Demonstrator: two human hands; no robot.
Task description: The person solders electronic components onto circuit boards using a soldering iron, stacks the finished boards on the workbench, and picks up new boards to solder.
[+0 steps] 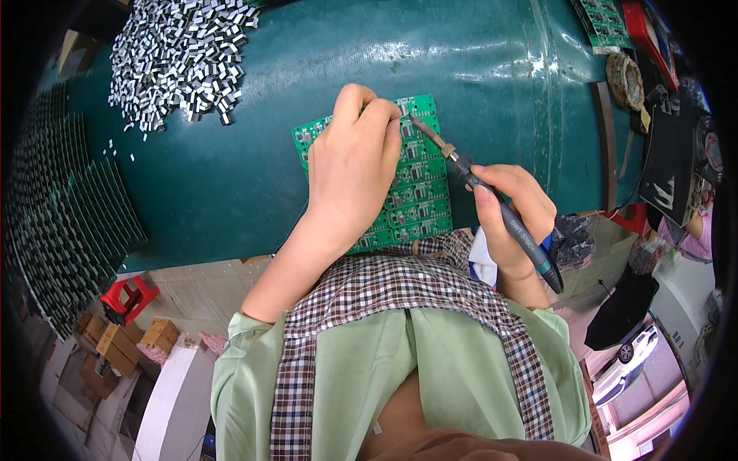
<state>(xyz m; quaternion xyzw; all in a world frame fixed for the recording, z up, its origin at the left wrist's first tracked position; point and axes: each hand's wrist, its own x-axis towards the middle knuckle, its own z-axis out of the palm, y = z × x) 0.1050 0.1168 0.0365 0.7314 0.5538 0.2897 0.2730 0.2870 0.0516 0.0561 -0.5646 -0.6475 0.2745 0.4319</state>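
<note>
A green circuit board panel [420, 192], divided into several small boards, lies at the near edge of the table. My right hand [507, 207] is closed around the dark handle of a soldering iron [513, 223]. The iron slants up and left, and its tip meets the panel's upper right part or hovers just over it. Over the panel's upper left half is my left hand [357, 154], thumb and forefinger pinched beside the iron's tip. Whatever those fingers hold, if anything, is hidden. The hand covers much of the panel.
A heap of small black-and-white parts [184, 58] lies at the far left of the green table [292, 54]. Stacked board panels [77, 223] stand at the left edge. At the right are a brown lumpy object [626, 81], a dark bar [605, 146] and more green boards [603, 27].
</note>
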